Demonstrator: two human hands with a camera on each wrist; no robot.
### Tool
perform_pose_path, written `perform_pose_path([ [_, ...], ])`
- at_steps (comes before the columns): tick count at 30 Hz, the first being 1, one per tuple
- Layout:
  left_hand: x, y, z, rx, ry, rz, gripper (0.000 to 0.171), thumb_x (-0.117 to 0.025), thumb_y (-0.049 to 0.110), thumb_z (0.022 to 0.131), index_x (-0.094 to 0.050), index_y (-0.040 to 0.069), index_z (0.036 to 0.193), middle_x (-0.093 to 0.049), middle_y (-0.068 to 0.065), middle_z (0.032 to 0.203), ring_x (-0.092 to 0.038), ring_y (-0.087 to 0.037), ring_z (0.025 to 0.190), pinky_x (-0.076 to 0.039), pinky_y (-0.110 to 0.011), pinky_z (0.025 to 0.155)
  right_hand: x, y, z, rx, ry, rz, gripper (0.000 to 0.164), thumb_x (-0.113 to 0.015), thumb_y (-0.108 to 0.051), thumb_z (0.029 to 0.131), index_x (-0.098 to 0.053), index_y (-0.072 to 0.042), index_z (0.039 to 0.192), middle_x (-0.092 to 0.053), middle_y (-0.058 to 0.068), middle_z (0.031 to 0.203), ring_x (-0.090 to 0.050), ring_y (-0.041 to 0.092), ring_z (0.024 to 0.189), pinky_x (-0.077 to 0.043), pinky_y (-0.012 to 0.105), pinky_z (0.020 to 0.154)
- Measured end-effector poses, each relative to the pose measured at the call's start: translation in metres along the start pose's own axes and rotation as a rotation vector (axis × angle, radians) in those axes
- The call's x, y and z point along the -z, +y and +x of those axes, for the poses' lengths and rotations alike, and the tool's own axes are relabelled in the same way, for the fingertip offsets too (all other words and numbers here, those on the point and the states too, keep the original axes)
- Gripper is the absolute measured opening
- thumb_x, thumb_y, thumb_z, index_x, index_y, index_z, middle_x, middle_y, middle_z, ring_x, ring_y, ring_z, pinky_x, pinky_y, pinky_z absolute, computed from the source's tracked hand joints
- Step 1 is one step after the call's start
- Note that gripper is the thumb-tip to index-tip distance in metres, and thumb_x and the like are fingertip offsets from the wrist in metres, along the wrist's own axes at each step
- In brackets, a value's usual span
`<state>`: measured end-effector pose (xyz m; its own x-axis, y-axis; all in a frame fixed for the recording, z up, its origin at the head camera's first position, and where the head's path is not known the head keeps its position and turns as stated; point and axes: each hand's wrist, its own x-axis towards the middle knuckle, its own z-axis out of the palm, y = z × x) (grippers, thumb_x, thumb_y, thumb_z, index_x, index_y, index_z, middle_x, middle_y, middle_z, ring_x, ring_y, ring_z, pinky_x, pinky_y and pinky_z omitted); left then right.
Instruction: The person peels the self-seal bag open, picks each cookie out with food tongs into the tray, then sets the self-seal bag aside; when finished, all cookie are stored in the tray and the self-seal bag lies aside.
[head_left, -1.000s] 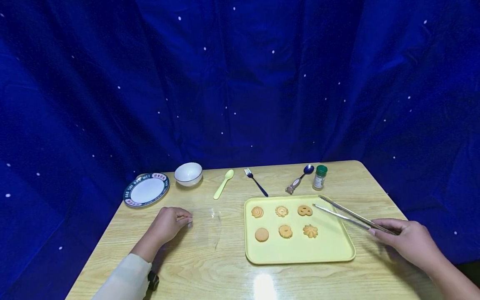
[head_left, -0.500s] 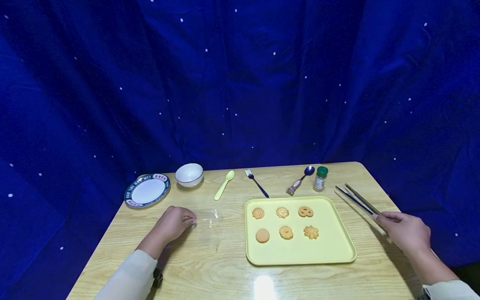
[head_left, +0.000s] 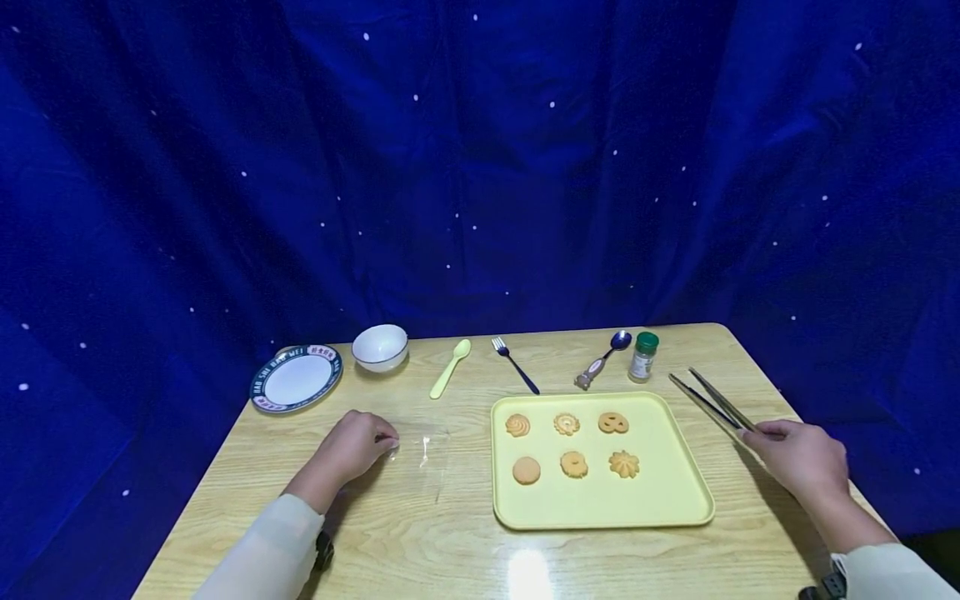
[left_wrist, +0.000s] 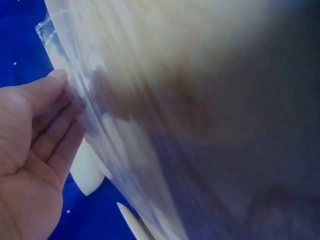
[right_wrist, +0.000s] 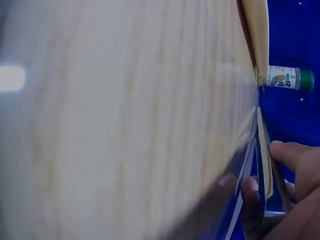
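Observation:
My left hand (head_left: 347, 452) pinches the near-left edge of a clear plastic bag (head_left: 426, 467), which lies low over the table left of the tray. The left wrist view shows the thumb and fingers at the edge of the bag's shiny film (left_wrist: 50, 42). In my right hand (head_left: 798, 458) I hold metal tongs (head_left: 712, 400). Their tips are apart, with nothing between them, and point to the back left, just right of the yellow tray (head_left: 600, 507). Several cookies lie on the tray in two rows, among them a pretzel-shaped cookie (head_left: 613, 422) and a round cookie (head_left: 527, 471).
Along the back of the wooden table (head_left: 420, 558) stand a rimmed plate (head_left: 296, 379), a white bowl (head_left: 381, 348), a yellow spoon (head_left: 450, 368), a fork (head_left: 515, 365), a dark spoon (head_left: 603, 360) and a green-capped jar (head_left: 643, 357). A blue curtain (head_left: 480, 167) hangs behind.
The tongs have moved right, from over the tray's back-right corner to beside the tray. My left hand has shifted slightly right with the bag. The cookies have stayed in place.

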<state>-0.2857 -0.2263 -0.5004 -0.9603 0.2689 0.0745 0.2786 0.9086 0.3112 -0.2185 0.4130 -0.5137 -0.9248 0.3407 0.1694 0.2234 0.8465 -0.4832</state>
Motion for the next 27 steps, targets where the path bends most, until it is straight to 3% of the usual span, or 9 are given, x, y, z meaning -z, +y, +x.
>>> perform_pose_path([
  [4, -0.003, 0.0, 0.003, -0.004, -0.001, 0.019, 0.004, -0.079, 0.021, 0.091, -0.081, 0.023, 0.088, -0.078, 0.005, 0.098, -0.068, -0.023, 0.106, -0.054, -0.044, 0.1, -0.002, 0.0, 0.003, 0.05, -0.019, -0.049, 0.048, -0.069, -0.056, 0.091, -0.079, -0.012, 0.107, -0.074, 0.022, 0.113, -0.061, 0.054, 0.099, -0.045, 0.048, 0.063],
  [10, -0.006, 0.002, 0.006, -0.01, -0.013, 0.026, 0.005, -0.08, 0.018, 0.09, -0.081, 0.022, 0.086, -0.078, 0.005, 0.095, -0.072, -0.02, 0.098, -0.058, -0.041, 0.094, -0.005, 0.0, 0.006, 0.095, -0.039, -0.107, 0.038, -0.075, -0.046, 0.088, -0.08, -0.012, 0.103, -0.075, 0.022, 0.104, -0.066, 0.048, 0.087, -0.041, 0.039, 0.053],
  [17, -0.007, 0.008, 0.009, -0.015, -0.02, 0.077, 0.004, -0.079, 0.02, 0.09, -0.081, 0.023, 0.087, -0.077, 0.006, 0.094, -0.072, -0.02, 0.097, -0.057, -0.043, 0.093, -0.004, 0.0, 0.011, 0.167, -0.059, -0.157, 0.026, -0.077, -0.039, 0.087, -0.079, -0.014, 0.09, -0.072, 0.014, 0.079, -0.062, 0.037, 0.067, -0.037, 0.04, 0.05],
  [20, -0.007, 0.011, 0.009, -0.011, -0.02, 0.092, 0.003, -0.078, 0.022, 0.091, -0.081, 0.022, 0.089, -0.077, 0.006, 0.096, -0.071, -0.021, 0.1, -0.056, -0.045, 0.095, -0.003, -0.001, 0.013, 0.174, -0.091, -0.188, 0.028, -0.076, -0.042, 0.088, -0.077, -0.014, 0.085, -0.067, 0.01, 0.07, -0.06, 0.035, 0.064, -0.038, 0.043, 0.049],
  [24, -0.007, 0.014, 0.009, -0.002, 0.019, 0.082, 0.012, -0.076, 0.027, 0.093, -0.081, 0.018, 0.101, -0.077, 0.001, 0.106, -0.07, -0.024, 0.106, -0.055, -0.046, 0.097, -0.003, -0.006, 0.014, 0.18, -0.059, -0.222, 0.052, -0.071, -0.051, 0.09, -0.074, 0.0, 0.102, -0.071, 0.028, 0.091, -0.064, 0.053, 0.079, -0.047, 0.056, 0.058],
  [27, -0.001, 0.015, 0.011, 0.003, 0.072, 0.063, 0.03, -0.073, 0.031, 0.095, -0.076, 0.012, 0.118, -0.073, -0.006, 0.124, -0.068, -0.029, 0.117, -0.054, -0.049, 0.101, -0.002, -0.026, 0.015, 0.232, 0.042, -0.232, 0.067, -0.068, -0.05, 0.093, -0.063, 0.01, 0.122, -0.064, 0.038, 0.117, -0.058, 0.06, 0.101, -0.047, 0.067, 0.076],
])
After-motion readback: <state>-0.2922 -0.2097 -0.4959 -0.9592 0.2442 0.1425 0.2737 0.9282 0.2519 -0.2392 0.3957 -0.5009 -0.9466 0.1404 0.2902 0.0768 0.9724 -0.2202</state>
